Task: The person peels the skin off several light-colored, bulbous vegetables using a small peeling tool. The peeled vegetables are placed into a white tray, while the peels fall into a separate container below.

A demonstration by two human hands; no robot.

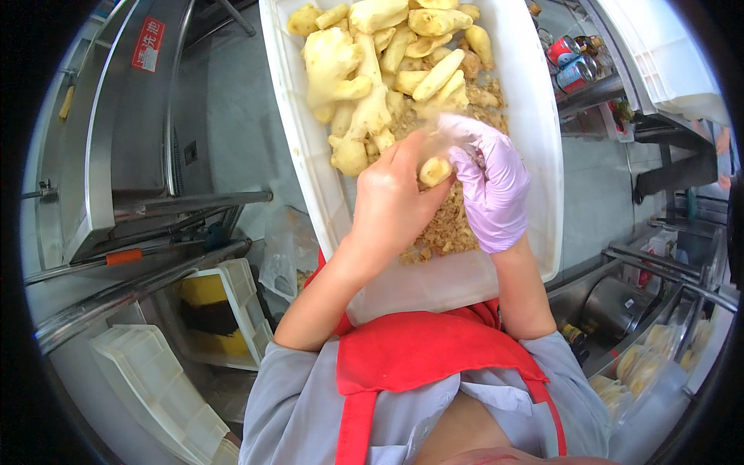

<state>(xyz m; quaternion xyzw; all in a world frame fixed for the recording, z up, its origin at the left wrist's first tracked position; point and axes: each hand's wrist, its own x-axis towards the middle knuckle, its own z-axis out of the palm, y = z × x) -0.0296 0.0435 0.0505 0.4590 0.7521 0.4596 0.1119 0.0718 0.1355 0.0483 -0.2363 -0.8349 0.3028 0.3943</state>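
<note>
My bare left hand [390, 195] grips a piece of ginger root [436, 171], its pale cut end facing me. Close on its right, my right hand [491, 180] wears a thin lilac glove with the fingers curled in. Whatever tool that hand may hold is hidden by the fingers and blur. Both hands are over a white plastic tub [526, 75]. Peeled ginger [334, 64] is heaped at the tub's far end and left side. Brown ginger peelings [450, 229] cover part of the bottom beneath my hands.
A stainless steel sink unit [139, 116] stands to the left, bearing a red sign. White plastic crates [157, 389] are at the lower left, near a clear plastic bag [288, 250]. Drink cans [572, 75] sit on a rack at the upper right, with a metal pot [616, 308] lower down.
</note>
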